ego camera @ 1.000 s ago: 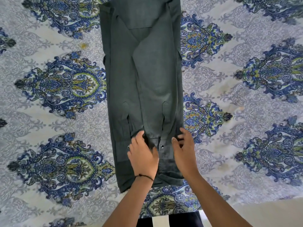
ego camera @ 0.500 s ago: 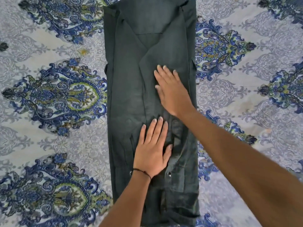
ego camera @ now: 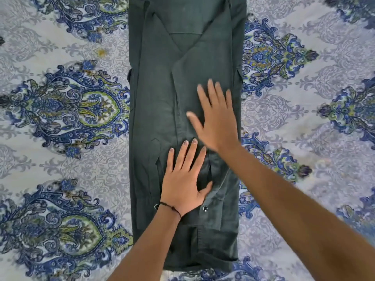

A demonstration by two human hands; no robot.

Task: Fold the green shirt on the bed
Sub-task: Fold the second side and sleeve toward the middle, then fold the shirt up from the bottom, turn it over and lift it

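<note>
The green shirt [ego camera: 162, 102] lay in a long narrow strip down the middle of the patterned bedsheet [ego camera: 67, 138], both sides folded inward; the left hand [ego camera: 183, 182] pressed flat on its lower half, fingers straight, gripping nothing; the right hand [ego camera: 217, 118], blurred, lay spread just beyond, holding nothing; 2 snaps flanked the left wrist.

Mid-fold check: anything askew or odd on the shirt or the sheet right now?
Nothing serious. The green shirt lies as a straight strip under the flat left hand and right hand. Only a small yellowish stain marks the bedsheet left of the shirt, apart from it.
</note>
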